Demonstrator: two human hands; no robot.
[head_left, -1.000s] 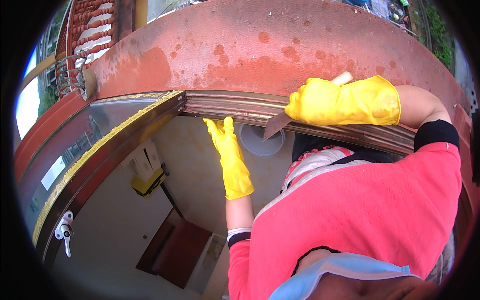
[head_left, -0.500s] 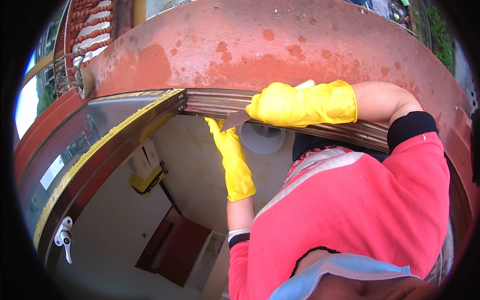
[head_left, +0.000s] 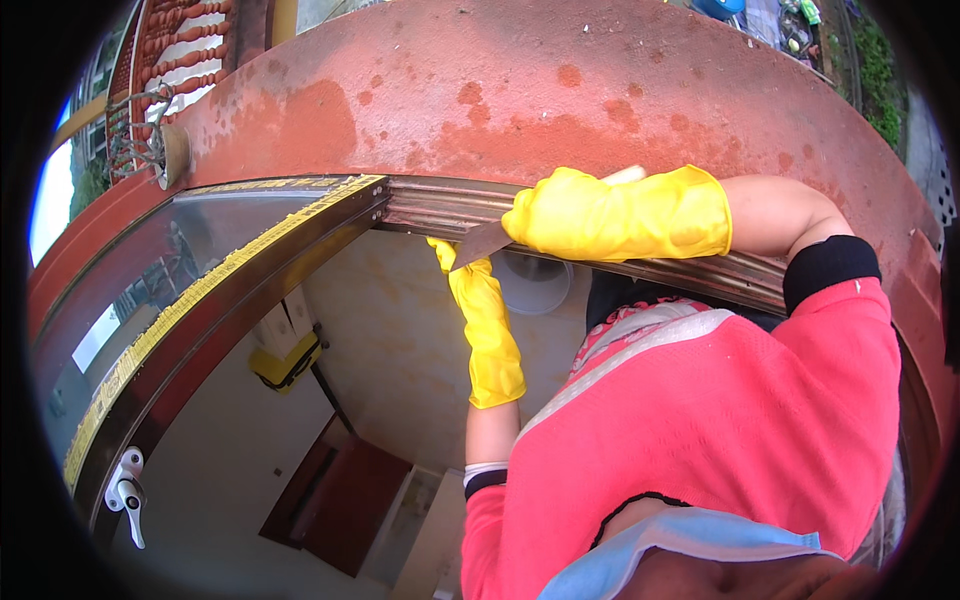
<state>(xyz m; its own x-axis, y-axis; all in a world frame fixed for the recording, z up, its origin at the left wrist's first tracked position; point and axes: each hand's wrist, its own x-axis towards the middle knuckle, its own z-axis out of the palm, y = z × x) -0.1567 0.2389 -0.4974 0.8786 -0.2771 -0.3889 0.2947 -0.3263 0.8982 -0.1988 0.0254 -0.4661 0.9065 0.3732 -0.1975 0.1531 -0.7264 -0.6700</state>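
Observation:
My right hand (head_left: pixel 600 212), in a yellow rubber glove, is closed around a scraper whose pale handle end (head_left: pixel 626 175) sticks out above the glove. The flat scraper blade (head_left: pixel 483 243) points left and down, over the inner edge of the brown metal window track (head_left: pixel 450 205). My left hand (head_left: pixel 475 290), gloved in yellow too, reaches up from below on the room side. One finger is stretched toward the track's edge beside the blade tip. The blade covers part of the left fingers, so I cannot tell whether they touch it.
A sliding window sash (head_left: pixel 250 262), edged with yellow tape, stands left of the track and bears a silver handle (head_left: pixel 127 490). Beyond the track runs a red, stained ledge (head_left: pixel 560 100) with a pot (head_left: pixel 173 157) at its left. A whitish round bucket (head_left: pixel 535 285) stands below, indoors.
The view has shifted slightly, moving the frame and sash to the right in the picture. Relative to the track, my right hand and the blade have moved slightly left; my left hand stays near its edge.

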